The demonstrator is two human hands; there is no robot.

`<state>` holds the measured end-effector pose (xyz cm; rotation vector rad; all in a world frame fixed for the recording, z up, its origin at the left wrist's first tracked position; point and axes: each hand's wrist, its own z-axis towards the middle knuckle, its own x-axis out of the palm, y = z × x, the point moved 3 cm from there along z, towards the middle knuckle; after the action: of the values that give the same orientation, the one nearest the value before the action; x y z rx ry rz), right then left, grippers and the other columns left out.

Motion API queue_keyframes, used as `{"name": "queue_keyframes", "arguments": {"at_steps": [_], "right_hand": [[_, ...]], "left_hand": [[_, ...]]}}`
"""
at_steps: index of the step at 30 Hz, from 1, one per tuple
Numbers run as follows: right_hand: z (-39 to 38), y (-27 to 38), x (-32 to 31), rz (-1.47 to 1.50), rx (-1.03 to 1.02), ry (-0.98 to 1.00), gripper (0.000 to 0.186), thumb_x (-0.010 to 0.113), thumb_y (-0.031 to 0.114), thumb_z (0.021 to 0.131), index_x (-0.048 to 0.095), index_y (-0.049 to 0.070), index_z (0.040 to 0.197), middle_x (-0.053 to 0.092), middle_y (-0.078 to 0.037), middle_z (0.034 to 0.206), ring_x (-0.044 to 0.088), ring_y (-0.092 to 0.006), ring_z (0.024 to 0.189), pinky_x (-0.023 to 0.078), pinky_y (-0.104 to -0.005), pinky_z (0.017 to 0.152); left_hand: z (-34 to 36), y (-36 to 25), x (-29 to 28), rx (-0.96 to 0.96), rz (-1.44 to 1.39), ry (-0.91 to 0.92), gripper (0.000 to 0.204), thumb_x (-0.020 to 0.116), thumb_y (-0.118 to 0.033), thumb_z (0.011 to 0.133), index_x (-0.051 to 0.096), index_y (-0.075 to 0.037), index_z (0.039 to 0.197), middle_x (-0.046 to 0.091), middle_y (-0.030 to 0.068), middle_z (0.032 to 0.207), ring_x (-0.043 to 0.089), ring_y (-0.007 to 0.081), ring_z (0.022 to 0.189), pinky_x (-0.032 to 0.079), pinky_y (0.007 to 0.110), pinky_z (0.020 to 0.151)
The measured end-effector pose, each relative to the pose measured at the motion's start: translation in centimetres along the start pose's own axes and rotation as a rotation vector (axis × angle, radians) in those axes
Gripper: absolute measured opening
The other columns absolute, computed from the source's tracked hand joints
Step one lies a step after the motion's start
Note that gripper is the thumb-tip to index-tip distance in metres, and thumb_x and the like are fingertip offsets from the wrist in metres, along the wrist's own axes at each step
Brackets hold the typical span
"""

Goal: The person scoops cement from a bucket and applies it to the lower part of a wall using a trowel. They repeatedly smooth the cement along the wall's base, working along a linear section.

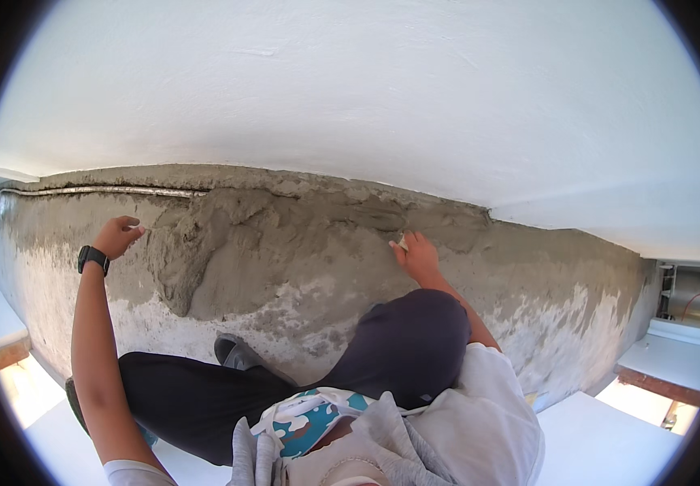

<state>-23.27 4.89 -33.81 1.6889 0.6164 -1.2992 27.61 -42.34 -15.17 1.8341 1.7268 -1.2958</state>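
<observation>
Head view: right hand point(420, 257) grasps pale piece point(403, 242); left hand point(114, 237), grip unclear; mortar point(244, 239) likely heavy, soft: support underneath.

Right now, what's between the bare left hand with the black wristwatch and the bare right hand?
The head view shows lumpy grey mortar spread between the left hand and right hand.

Free room lies over the mortar point(240, 247), between white wall point(350, 89) and bent knee point(431, 328).
</observation>
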Motion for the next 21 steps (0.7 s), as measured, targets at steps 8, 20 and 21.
{"name": "queue_keyframes", "arguments": {"at_steps": [8, 20, 21], "right_hand": [[-0.9, -2.0, -0.4, 0.055, 0.0, -0.01, 0.047, 0.067, 0.042, 0.091, 0.065, -0.001, 0.109, 0.064, -0.02, 0.094, 0.065, -0.0396, 0.083, 0.053, -0.0475, 0.07], [-1.1, -2.2, -1.8, 0.03, -0.014, -0.112, 0.044, 0.067, 0.041, 0.091, 0.067, 0.001, 0.111, 0.062, -0.016, 0.098, 0.065, -0.0354, 0.089, 0.054, -0.0456, 0.074], [-1.0, -2.1, -1.5, -0.024, 0.006, -0.059, 0.044, 0.068, 0.04, 0.091, 0.067, 0.001, 0.111, 0.062, -0.016, 0.098, 0.065, -0.0351, 0.089, 0.054, -0.0452, 0.073]], "left_hand": [[0.3, 0.3, 0.3, -0.02, -0.048, 0.039, 0.054, 0.073, -0.036, 0.091, 0.063, 0.003, 0.126, 0.073, 0.0141, 0.09, 0.067, 0.0153, 0.074, 0.051, 0.03, 0.059], [0.3, 0.3, 0.4, -0.036, -0.005, 0.044, 0.054, 0.073, -0.037, 0.091, 0.063, 0.003, 0.126, 0.073, 0.0141, 0.091, 0.068, 0.0169, 0.073, 0.053, 0.031, 0.062], [0.4, 0.2, 0.4, -0.022, 0.001, 0.038, 0.054, 0.073, -0.037, 0.091, 0.063, 0.003, 0.126, 0.073, 0.0142, 0.091, 0.068, 0.0169, 0.073, 0.053, 0.031, 0.062]]}}
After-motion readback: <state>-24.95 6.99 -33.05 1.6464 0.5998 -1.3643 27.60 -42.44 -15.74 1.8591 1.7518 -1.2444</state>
